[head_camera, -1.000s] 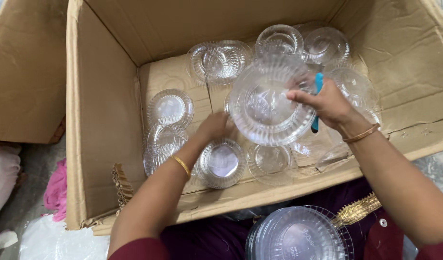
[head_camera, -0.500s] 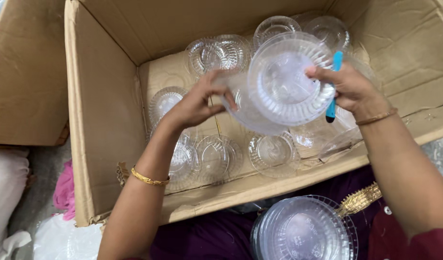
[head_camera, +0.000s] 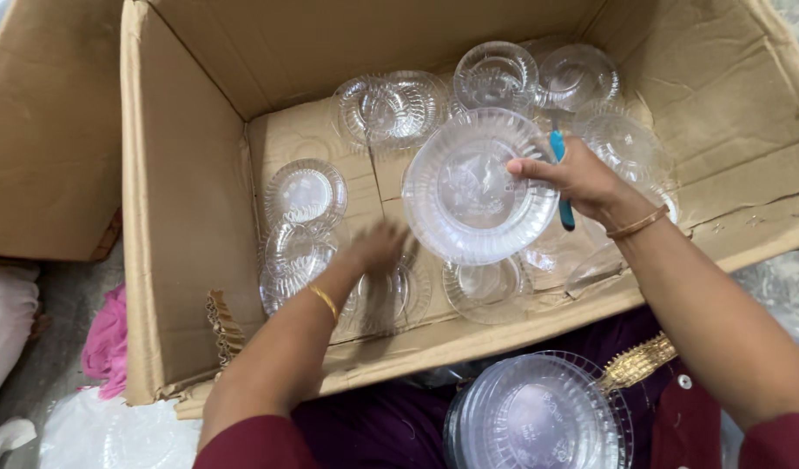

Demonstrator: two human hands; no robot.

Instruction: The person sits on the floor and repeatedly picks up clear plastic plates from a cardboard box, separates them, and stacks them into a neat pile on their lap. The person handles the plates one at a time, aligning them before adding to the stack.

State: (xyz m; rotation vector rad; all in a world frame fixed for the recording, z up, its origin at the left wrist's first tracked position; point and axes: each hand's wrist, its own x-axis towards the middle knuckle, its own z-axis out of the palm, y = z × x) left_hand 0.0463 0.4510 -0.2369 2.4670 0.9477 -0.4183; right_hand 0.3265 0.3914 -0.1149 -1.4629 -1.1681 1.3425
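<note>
Nearest the viewer, a stack of clear plates rests on the lap, just outside the near wall of the cardboard box, with a gold woven band touching the stack's right edge. A pink cloth lies outside the box's left wall. Inside the box, at its near wall, the left hand reaches down among small clear bowls; motion blur hides its fingers, so whether it is open or closed cannot be told. A gold bangle circles that wrist. Above the middle of the box floor, the right hand pinches the right rim of a clear ribbed plate, tilted toward the viewer, and also grips a blue pen-like tool. Farther in, against the box's far wall, more clear bowls lie side by side.
</note>
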